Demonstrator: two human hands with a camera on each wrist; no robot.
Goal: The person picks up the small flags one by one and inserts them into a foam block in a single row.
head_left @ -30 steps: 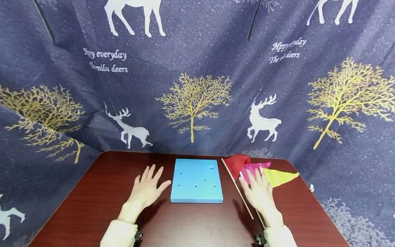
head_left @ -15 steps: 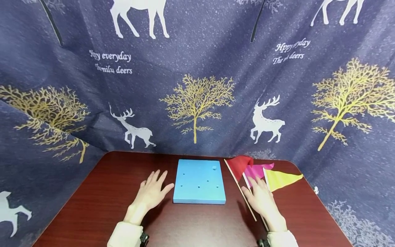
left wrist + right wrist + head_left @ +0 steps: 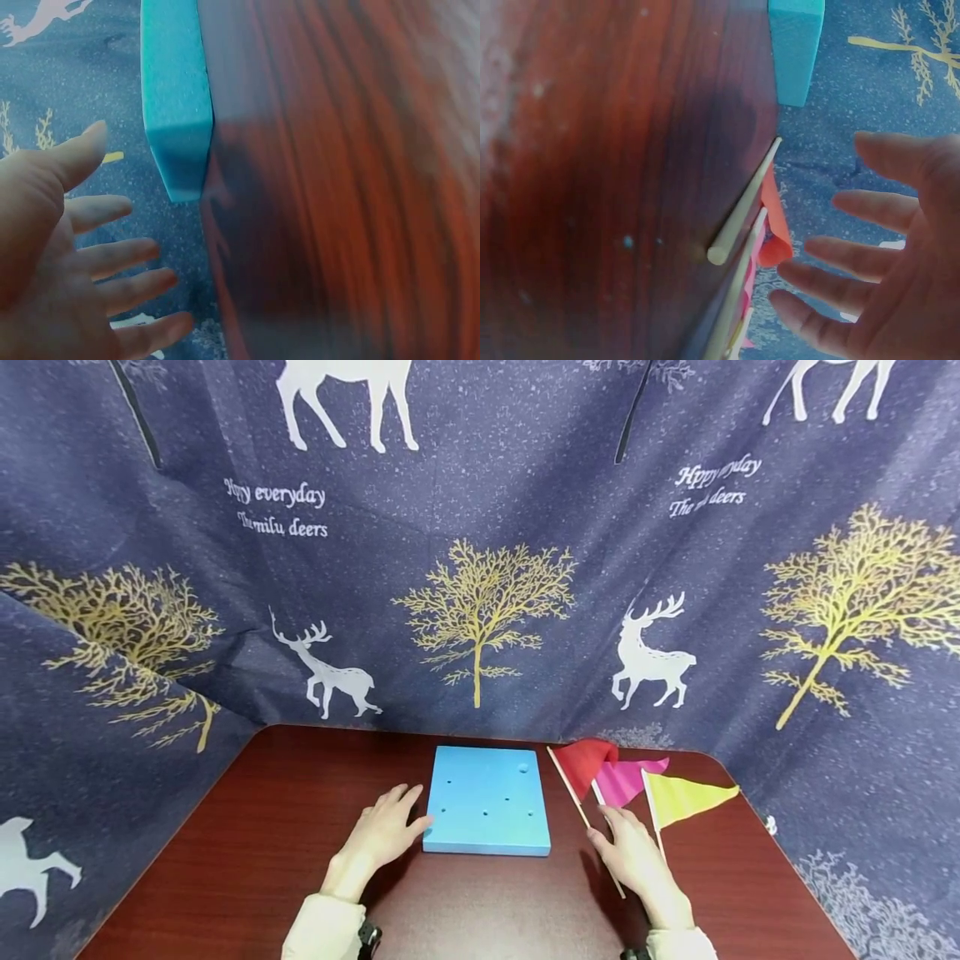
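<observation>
Right grip (image 3: 632, 852) near flags (image 3: 622, 782) (red, magenta, yellow).

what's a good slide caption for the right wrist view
Right hand, fingers apart, near flag sticks on a wood-grained table, a blue block at the top edge.

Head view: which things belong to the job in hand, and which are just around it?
Likely the job's:
blue holed board, by the left hand
red flag, magenta flag, yellow flag, by the right hand

Likely just surroundings:
brown table
deer-print cloth
</observation>
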